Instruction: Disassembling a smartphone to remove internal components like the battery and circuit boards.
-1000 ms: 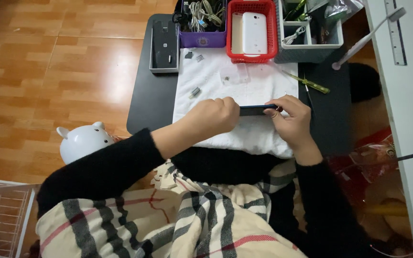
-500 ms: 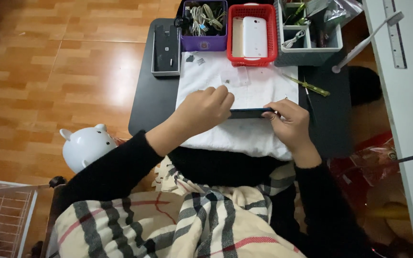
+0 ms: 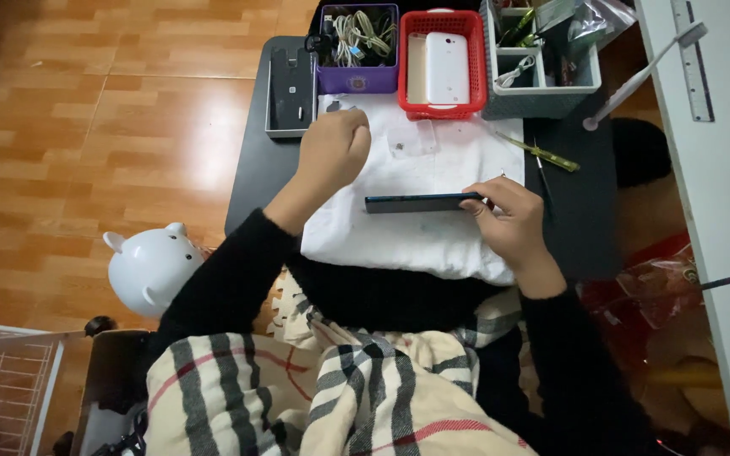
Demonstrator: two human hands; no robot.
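Observation:
My right hand (image 3: pixel 513 228) grips the right end of a slim dark phone (image 3: pixel 416 203), which stands on its long edge on a white cloth (image 3: pixel 433 245). My left hand (image 3: pixel 335 152) is off the phone, at the cloth's far left corner. Its fingers are curled into a loose fist, and what they might pinch is hidden. Small loose parts (image 3: pixel 335 105) lie just beyond its knuckles. A clear flat piece (image 3: pixel 411 135) rests on the cloth between my left hand and a red basket.
Along the back of the small dark table (image 3: pixel 251 169) stand a grey tray (image 3: pixel 287 89), a purple box of cables (image 3: pixel 358 80), a red basket (image 3: pixel 403 76) holding a white phone shell (image 3: pixel 447 67), and a grey organizer (image 3: pixel 542 93). Green tweezers (image 3: pixel 542 154) lie at the right. A white pig-shaped object (image 3: pixel 149 270) sits on the floor.
My left hand has let go of the phone and moved up and to the left, toward the cloth's far corner. The right hand still holds the phone on edge.

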